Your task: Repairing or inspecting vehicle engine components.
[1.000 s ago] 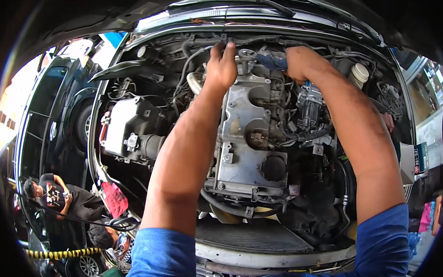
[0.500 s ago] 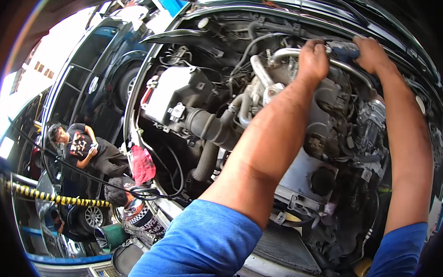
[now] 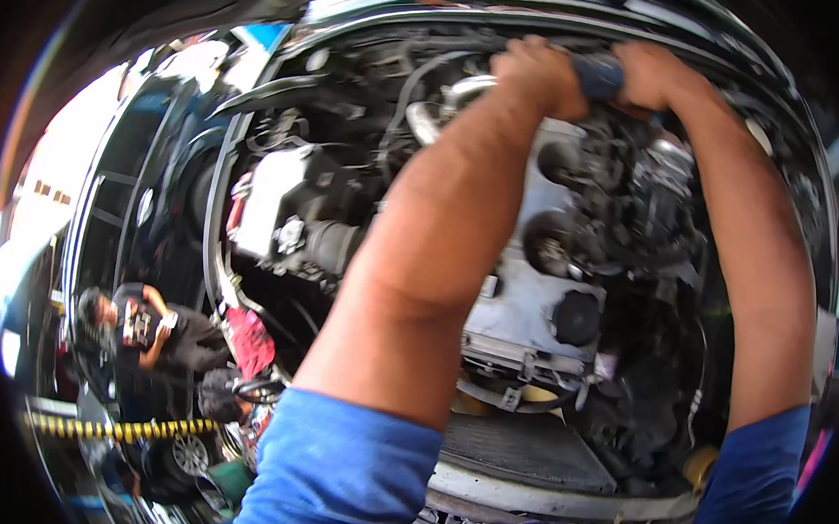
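My two arms in blue sleeves stretch over an open engine bay to its far side. My left hand point(image 3: 541, 78) is closed, fingers curled; its grip is blurred, and what lies in it is hidden. Beside it, my right hand point(image 3: 651, 76) is closed on the right end of a short dark blue, tube-like piece point(image 3: 600, 76). That piece bridges the gap between the hands. A silver metal pipe point(image 3: 469, 91) shows just left of my left hand. Below the hands lies the engine's grey top cover point(image 3: 532, 300), with round dark openings and a black oil cap point(image 3: 578, 316).
A white-topped box point(image 3: 274, 195) and a ribbed black air duct point(image 3: 331, 245) sit at the left of the bay. A red cloth point(image 3: 249, 342) hangs on the left fender. Beyond it are a standing person point(image 3: 144, 322), another person lower down point(image 3: 223, 396) and parked cars.
Both hands have moved farther away and leftward over the engine, with the dark blue piece still between them. My view has shifted too, and more of the grey engine cover shows.
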A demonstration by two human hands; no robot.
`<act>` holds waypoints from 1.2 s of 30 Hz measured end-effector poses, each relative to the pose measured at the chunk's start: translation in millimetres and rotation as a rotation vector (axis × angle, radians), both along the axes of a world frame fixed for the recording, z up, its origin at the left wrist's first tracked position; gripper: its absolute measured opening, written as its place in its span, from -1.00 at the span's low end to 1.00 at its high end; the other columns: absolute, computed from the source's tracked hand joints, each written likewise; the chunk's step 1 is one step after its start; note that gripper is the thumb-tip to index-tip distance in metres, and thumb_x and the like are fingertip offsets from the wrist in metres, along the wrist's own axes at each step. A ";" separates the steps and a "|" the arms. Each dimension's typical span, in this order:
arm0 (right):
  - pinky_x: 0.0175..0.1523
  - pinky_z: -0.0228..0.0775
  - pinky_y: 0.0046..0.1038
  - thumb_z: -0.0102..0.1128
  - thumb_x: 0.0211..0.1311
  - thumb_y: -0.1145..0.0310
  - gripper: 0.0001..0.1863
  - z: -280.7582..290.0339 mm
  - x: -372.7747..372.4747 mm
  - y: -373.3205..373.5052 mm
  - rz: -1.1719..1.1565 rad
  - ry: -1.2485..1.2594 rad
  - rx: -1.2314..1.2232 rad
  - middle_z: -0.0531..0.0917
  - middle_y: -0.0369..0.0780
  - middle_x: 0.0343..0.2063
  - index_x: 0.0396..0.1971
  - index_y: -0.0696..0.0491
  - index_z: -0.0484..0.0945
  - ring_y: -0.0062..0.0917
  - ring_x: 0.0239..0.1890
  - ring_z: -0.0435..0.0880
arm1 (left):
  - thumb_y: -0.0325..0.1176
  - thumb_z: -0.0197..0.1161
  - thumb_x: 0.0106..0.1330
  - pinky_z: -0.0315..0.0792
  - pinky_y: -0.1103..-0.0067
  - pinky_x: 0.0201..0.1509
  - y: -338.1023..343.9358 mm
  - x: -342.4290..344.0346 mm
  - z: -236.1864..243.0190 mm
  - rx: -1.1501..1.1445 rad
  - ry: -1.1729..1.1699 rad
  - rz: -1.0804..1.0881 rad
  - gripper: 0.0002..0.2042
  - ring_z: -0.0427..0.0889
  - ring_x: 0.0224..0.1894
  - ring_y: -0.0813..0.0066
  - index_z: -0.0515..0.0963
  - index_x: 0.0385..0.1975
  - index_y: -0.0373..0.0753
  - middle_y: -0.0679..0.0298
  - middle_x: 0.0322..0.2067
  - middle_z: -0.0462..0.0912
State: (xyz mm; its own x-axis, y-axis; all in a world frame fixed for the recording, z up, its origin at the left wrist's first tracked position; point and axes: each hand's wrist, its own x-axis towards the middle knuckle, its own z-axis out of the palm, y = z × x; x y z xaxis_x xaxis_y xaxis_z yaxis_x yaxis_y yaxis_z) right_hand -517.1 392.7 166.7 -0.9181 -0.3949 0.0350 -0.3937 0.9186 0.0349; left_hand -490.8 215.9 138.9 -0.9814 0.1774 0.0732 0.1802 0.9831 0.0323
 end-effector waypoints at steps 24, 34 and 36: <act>0.18 0.54 -0.26 0.38 0.14 0.36 -0.63 2.2 57.2 -0.5 -0.249 0.057 -0.140 0.70 -0.01 0.05 -0.03 0.12 0.73 -0.23 0.14 0.68 | -0.22 0.27 0.20 0.61 0.26 -0.02 6.5 -9.1 -3.1 -0.241 0.211 -0.117 -0.74 0.75 -0.13 0.03 0.74 -0.30 -0.28 -0.05 -0.23 0.75; 0.10 0.58 -0.24 0.41 0.04 0.44 -0.67 4.4 45.4 -6.8 -0.263 0.028 -0.077 0.74 0.01 -0.07 -0.12 0.09 0.77 -0.22 0.02 0.75 | -0.05 0.23 0.27 0.52 0.19 0.20 -10.0 -23.6 -10.6 -0.136 0.180 -0.242 -0.63 0.68 0.05 -0.01 0.67 -0.08 -0.17 -0.01 -0.05 0.72; 0.18 0.53 -0.23 0.34 0.15 0.39 -0.70 -0.1 30.7 -5.1 -0.240 -0.003 -0.049 0.73 -0.01 -0.02 -0.10 0.08 0.76 -0.22 0.15 0.68 | -0.11 0.19 0.30 0.50 0.23 0.24 -0.8 -19.5 -6.9 -0.128 0.069 -0.110 -0.62 0.65 0.13 0.02 0.66 0.00 -0.19 -0.01 0.04 0.69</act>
